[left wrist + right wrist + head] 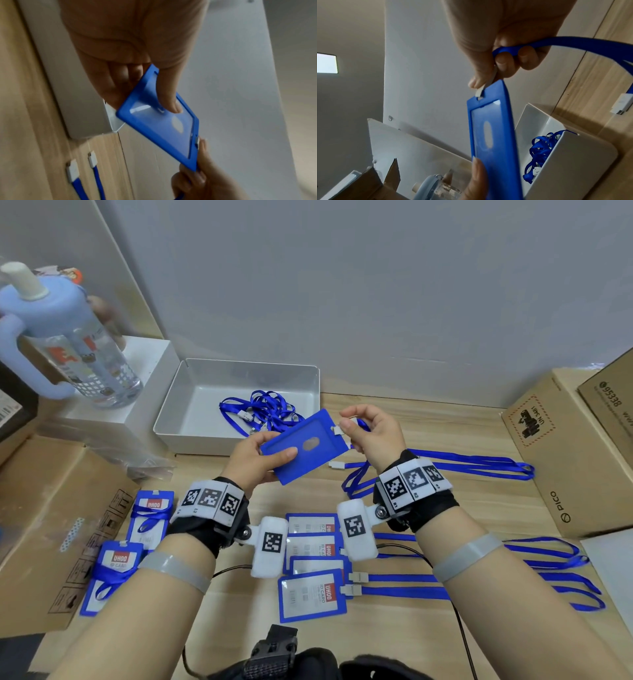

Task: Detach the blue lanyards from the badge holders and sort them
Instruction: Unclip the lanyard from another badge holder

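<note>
My left hand (263,455) grips a blue badge holder (303,445) by its lower end, thumb on its face, above the table. My right hand (370,429) pinches the white clip (337,430) at the holder's top, where its blue lanyard (442,462) joins. In the right wrist view the clip (485,86) still sits in the holder's (494,135) slot and the lanyard strap (556,42) runs through my fingers. The left wrist view shows my thumb on the holder (164,124). The grey tray (191,392) behind holds several loose blue lanyards (263,409).
Several badge holders with lanyards (311,597) lie in a row near me, straps (548,573) stretching right. Two wrapped holders (150,515) lie at left. A water bottle (65,337) stands on a white box. Cardboard boxes (565,446) flank both sides.
</note>
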The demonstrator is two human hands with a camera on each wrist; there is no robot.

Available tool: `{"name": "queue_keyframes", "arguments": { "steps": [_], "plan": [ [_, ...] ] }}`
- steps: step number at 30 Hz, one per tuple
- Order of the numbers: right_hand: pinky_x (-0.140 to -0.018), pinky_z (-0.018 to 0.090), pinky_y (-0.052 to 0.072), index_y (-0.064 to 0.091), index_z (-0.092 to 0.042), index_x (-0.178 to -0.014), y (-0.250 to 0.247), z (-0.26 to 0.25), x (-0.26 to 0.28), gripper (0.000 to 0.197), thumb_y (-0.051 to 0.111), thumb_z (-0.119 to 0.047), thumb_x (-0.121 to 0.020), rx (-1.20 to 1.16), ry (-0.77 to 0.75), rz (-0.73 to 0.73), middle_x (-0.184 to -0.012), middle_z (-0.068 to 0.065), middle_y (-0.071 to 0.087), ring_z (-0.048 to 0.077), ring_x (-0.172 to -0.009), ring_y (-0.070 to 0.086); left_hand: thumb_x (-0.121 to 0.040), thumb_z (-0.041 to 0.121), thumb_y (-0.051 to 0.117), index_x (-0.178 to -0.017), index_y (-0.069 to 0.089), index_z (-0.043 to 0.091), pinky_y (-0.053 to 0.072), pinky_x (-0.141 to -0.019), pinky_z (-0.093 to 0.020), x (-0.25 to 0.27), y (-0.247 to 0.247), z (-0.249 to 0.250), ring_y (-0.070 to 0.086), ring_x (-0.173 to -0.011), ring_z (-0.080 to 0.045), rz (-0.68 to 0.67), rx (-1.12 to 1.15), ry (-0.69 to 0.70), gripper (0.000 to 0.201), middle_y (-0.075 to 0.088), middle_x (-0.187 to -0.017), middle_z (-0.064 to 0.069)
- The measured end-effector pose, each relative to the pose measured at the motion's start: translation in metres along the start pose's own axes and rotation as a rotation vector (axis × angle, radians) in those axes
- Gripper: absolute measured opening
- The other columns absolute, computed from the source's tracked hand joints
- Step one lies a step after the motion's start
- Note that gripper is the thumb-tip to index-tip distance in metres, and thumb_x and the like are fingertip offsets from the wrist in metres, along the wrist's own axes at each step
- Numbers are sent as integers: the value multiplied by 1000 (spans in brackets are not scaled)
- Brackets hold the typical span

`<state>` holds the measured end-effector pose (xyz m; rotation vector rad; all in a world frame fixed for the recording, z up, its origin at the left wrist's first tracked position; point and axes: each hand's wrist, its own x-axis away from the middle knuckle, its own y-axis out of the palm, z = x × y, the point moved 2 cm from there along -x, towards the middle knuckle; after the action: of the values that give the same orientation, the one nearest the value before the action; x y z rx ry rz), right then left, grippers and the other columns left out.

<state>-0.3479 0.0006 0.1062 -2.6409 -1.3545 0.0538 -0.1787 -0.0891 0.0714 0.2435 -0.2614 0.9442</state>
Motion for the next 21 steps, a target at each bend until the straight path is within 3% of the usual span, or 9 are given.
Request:
{"name": "queue_keyframes", "arguments": {
  "steps": [3,6,9,12,18,21],
  "plan": [
    [-42,11,34,62,-15,-88,-1,1,4,15,50,-7,-92,-62,5,-55,-49,-17,56,2,-37,36,-82,6,62,-91,58,17,56,-56,-23,1,1,1,67,-69,-8,51,119,8,15,70,-79,4],
    [-42,12,30,64,-13,-93,-4,1,9,23,41,-17,-97,-115,33,-97,-38,-14,49,1,-36,35,-84,6,61,-90,59,18,54,-53,-21,4,3,4,68,-64,-5,55,131,34,13,71,-67,10],
    [-43,12,34,65,-20,-92,-8,-2,14,12,55,-13,-90,-90,16,-128,-50,-12,49,1,-39,37,-84,7,61,-89,59,19,52,-50,-19,7,5,7,67,-62,-4,50,128,50,13,71,-66,11],
    [-47,11,40,64,-27,-91,-11,-2,16,23,67,-8,-80,22,-33,-142,-68,2,50,1,-46,41,-83,7,61,-90,59,19,50,-48,-19,9,6,8,67,-62,-4,57,123,57,14,71,-68,11],
    [-46,11,40,66,-16,-92,-12,-4,17,17,66,-4,-80,-12,-31,-102,-60,-3,48,1,-41,41,-83,7,62,-89,58,19,51,-48,-19,13,7,9,68,-64,-4,63,112,68,15,71,-66,12],
    [-45,10,38,66,-19,-87,-10,-1,16,18,65,-2,-80,-20,-6,-94,-47,-15,51,1,-40,40,-82,5,62,-89,58,18,52,-49,-19,13,6,9,68,-64,-4,72,125,73,15,71,-67,11]
  ]
}}
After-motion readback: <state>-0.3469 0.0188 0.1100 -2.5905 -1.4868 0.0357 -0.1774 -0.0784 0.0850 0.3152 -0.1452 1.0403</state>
